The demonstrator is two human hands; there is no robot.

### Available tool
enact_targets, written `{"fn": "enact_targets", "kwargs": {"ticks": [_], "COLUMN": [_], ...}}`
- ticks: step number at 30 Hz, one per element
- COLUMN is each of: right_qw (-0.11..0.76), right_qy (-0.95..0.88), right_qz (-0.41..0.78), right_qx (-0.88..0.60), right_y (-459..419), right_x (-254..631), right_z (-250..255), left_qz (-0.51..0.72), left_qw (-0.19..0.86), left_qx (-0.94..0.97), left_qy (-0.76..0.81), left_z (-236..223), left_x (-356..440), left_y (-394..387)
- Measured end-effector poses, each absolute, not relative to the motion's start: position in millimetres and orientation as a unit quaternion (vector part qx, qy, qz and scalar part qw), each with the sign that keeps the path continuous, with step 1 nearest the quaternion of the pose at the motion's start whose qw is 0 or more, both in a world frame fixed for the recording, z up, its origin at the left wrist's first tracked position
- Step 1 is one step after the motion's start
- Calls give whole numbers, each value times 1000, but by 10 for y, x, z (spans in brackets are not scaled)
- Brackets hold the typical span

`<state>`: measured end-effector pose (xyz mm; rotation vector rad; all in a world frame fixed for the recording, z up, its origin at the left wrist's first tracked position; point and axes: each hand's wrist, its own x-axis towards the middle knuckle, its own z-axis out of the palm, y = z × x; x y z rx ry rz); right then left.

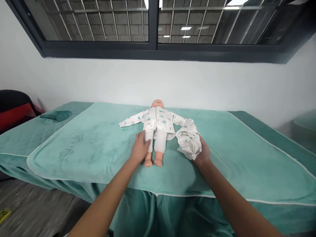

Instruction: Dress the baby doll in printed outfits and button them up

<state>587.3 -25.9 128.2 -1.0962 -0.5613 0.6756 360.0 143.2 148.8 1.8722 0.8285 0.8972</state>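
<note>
A baby doll [161, 144] lies on its back, feet toward me. It wears a white print jacket [163, 120], with both sleeves stretched out sideways, and plain white legwear. Beside the doll's leg on the left is my left hand [140, 148], fingers extended and thumb against that leg. My right hand [202, 154] grips a bunched white print garment [189, 141] just right of the doll. Its folds hide most of those fingers and the garment's exact kind. The bundle touches or overlaps the end of the jacket's right-side sleeve.
Under the doll is a light green cover [98, 141] with white piping, spread over a darker green bed [249, 120]. A small dark green cushion [56, 115] lies at the left. Behind stands a white wall [111, 79] beneath a barred window [98, 50]. A black and red chair [14, 112] is far left.
</note>
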Motion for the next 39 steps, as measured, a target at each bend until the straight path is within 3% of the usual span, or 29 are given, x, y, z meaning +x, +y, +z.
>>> {"fn": "enact_targets", "kwargs": {"ticks": [3, 9, 17, 23, 28, 33, 36, 39], "right_qw": [763, 712, 742, 732, 541, 388, 394, 491], "right_qy": [-239, -318, -335, -274, -413, -543, -581, -553], "right_qz": [388, 432, 351, 218, 203, 202, 174, 66], "right_qx": [-459, -454, -462, -585, -704, -716, -691, -670], "right_y": [-309, -342, -571, -725, -793, -785, -773, -722], "right_x": [5657, 5184, 4986, 5172, 5252, 5117, 5020, 4948], "right_z": [1435, 2105, 2669, 2684, 2409, 2189, 2247, 2448], "left_qz": [338, 295, 457, 534, 480, 453, 419, 420], "left_qw": [359, 404, 528, 633, 706, 721, 754, 764], "left_qx": [827, 857, 670, 509, 488, 501, 476, 470], "left_qy": [270, 122, 252, 234, 183, 153, 168, 140], "left_z": [1697, 2109, 2543, 2699, 2851, 2892, 2912, 3035], "left_x": [3565, 3507, 3196, 2896, 2780, 2768, 2754, 2778], "left_y": [1085, 520, 676, 898, 929, 839, 872, 925]}}
